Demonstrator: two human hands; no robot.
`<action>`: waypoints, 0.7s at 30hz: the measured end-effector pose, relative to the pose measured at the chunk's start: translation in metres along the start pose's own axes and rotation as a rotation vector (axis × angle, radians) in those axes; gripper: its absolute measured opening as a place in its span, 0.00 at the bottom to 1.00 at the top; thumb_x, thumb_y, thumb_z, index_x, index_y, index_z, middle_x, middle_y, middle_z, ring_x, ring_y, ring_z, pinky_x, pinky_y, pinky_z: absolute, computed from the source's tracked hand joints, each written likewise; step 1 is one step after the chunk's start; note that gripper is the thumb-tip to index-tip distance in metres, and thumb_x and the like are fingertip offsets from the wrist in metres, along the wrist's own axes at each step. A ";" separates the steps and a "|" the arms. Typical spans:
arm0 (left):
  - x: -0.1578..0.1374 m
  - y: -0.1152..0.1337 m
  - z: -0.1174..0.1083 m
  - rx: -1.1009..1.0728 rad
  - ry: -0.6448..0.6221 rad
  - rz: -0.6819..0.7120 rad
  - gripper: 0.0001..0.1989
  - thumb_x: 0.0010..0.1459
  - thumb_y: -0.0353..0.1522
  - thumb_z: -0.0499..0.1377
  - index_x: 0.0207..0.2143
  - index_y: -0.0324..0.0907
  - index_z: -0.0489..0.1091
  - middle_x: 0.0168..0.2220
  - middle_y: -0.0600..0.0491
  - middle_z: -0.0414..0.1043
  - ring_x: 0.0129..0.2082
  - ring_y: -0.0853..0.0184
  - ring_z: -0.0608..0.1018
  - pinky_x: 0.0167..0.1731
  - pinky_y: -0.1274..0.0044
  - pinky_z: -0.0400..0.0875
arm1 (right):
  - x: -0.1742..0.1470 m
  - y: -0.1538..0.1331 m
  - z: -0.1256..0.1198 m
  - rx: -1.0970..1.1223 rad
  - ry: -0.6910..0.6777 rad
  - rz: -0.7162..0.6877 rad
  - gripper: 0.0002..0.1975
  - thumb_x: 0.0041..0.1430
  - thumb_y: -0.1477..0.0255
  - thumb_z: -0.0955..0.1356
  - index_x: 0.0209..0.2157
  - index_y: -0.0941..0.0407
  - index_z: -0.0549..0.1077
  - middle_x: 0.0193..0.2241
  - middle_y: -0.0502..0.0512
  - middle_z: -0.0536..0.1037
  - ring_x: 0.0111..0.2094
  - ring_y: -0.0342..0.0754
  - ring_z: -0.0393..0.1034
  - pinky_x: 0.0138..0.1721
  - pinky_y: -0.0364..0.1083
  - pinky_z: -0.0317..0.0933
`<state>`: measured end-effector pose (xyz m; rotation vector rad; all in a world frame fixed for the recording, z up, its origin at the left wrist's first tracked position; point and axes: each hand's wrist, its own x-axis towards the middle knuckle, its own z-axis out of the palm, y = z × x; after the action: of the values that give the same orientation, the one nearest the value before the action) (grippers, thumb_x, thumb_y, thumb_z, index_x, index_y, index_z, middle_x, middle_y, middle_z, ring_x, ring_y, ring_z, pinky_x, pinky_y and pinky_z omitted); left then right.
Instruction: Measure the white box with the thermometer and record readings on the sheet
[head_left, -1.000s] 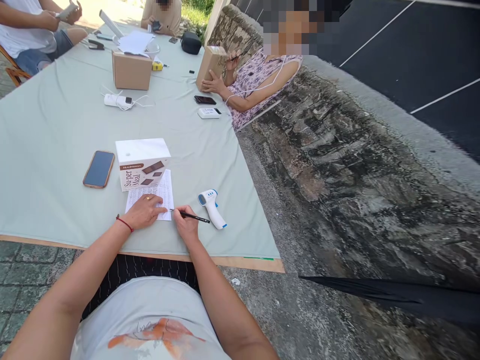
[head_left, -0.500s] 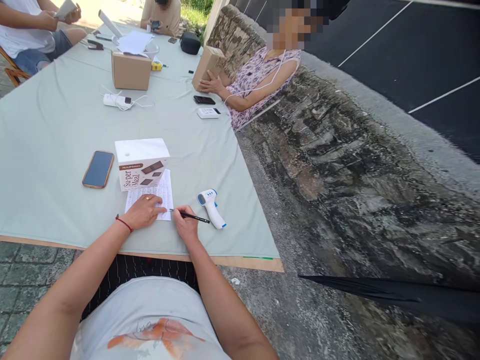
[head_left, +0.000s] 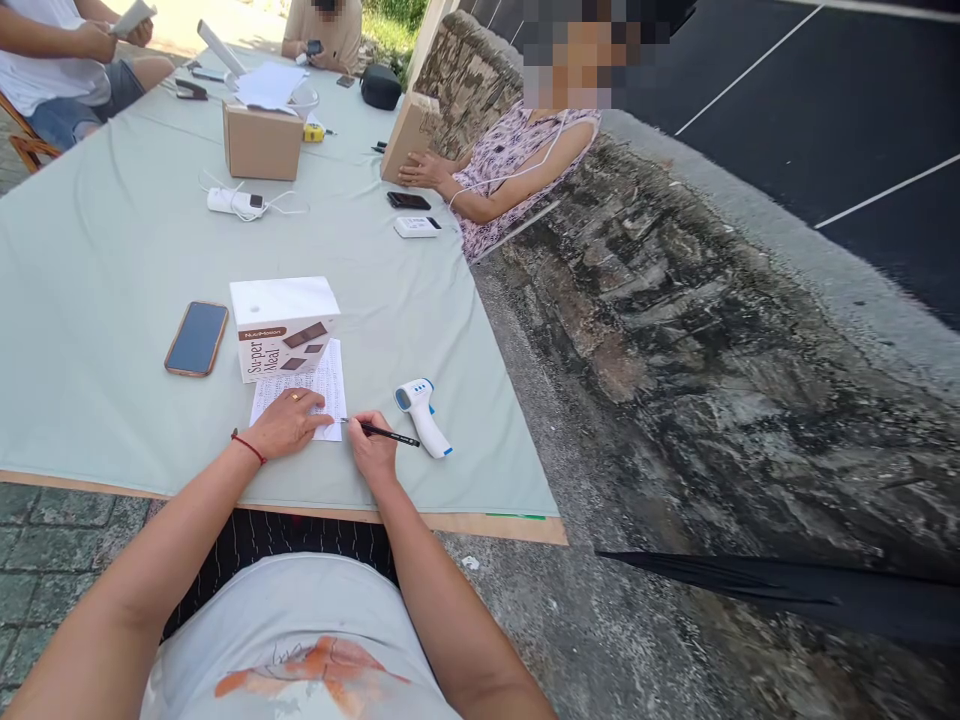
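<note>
A sheet of paper covered in small writing lies on the cloth near the table's front edge. My left hand rests flat on it with fingers stretched out. In my right hand is a black pen, its tip at the sheet's right edge. The white box with brown print stands on the far part of the paper, just beyond my left hand. To the right of the pen lies a white and blue infrared thermometer. A phone in an orange-brown case lies left of the box.
Across the pale green tablecloth stand a cardboard box with papers on top and a white device with cables. On the right, a co-worker's hands hold another cardboard box, near a black phone. Two more people sit at the far end.
The co-worker on the right has tilted and turned the cardboard box slightly, and a dark pen-like thing now shows beside it. My own hands have hardly moved.
</note>
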<state>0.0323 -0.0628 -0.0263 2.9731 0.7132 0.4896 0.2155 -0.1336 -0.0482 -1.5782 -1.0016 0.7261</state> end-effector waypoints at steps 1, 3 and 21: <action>0.000 0.000 0.000 -0.001 0.000 -0.002 0.18 0.64 0.26 0.51 0.49 0.47 0.76 0.47 0.46 0.70 0.48 0.59 0.72 0.49 0.66 0.67 | 0.000 0.000 0.000 -0.007 -0.003 -0.005 0.10 0.48 0.61 0.65 0.24 0.53 0.67 0.20 0.46 0.70 0.25 0.45 0.62 0.30 0.46 0.60; 0.000 0.000 0.000 -0.001 -0.001 -0.001 0.18 0.64 0.26 0.51 0.49 0.47 0.76 0.48 0.46 0.70 0.48 0.59 0.72 0.49 0.66 0.67 | 0.000 0.001 0.000 -0.018 -0.006 -0.013 0.09 0.48 0.61 0.65 0.24 0.53 0.67 0.20 0.46 0.70 0.25 0.45 0.62 0.30 0.46 0.60; 0.001 0.002 -0.003 -0.007 -0.029 -0.017 0.17 0.65 0.27 0.50 0.49 0.47 0.75 0.48 0.46 0.71 0.48 0.58 0.72 0.50 0.65 0.67 | 0.000 0.007 -0.003 -0.026 0.063 -0.067 0.11 0.55 0.60 0.64 0.29 0.54 0.69 0.25 0.49 0.73 0.28 0.46 0.65 0.34 0.47 0.63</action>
<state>0.0331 -0.0643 -0.0230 2.9585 0.7318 0.4468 0.2198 -0.1353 -0.0540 -1.5723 -1.0163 0.6165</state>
